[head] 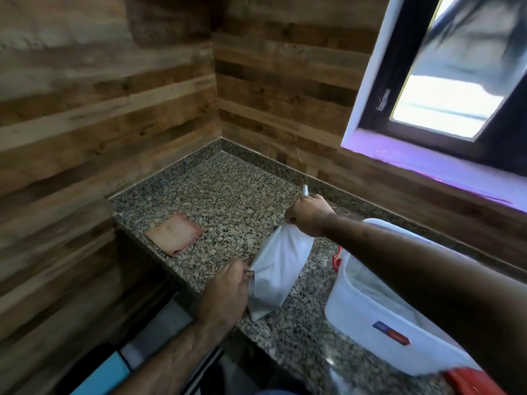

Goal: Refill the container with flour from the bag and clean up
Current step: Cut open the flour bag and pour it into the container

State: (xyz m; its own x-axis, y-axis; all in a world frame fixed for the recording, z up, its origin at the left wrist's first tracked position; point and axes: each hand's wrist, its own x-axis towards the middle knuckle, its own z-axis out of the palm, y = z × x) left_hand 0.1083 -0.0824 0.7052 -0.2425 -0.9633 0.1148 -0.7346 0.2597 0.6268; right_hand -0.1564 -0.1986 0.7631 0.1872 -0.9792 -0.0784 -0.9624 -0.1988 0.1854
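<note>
Both hands hold a white, limp plastic flour bag (pixel 278 266) above the speckled granite counter (pixel 228 201). The left hand (pixel 225 289) pinches its near edge, the right hand (pixel 309 213) grips its far end closed. The translucent plastic container (pixel 379 332) stands just right; a pinkish folded cloth (pixel 174 233) lies left.

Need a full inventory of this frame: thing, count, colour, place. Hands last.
flour bag: 1, white, held above the counter's middle
container: 1, translucent white with red clips and a blue-red label, on the counter at right, white contents inside
cloth: 1, pale pink with red edging, flat on the counter at left
countertop: 1, speckled grey granite, in the corner
walls: 2, brown wood planks, behind the counter
window: 1, dark frame, white surround, upper right
left hand: 1, gripping the bag's near edge
right hand: 1, gripping the bag's far corner
</note>
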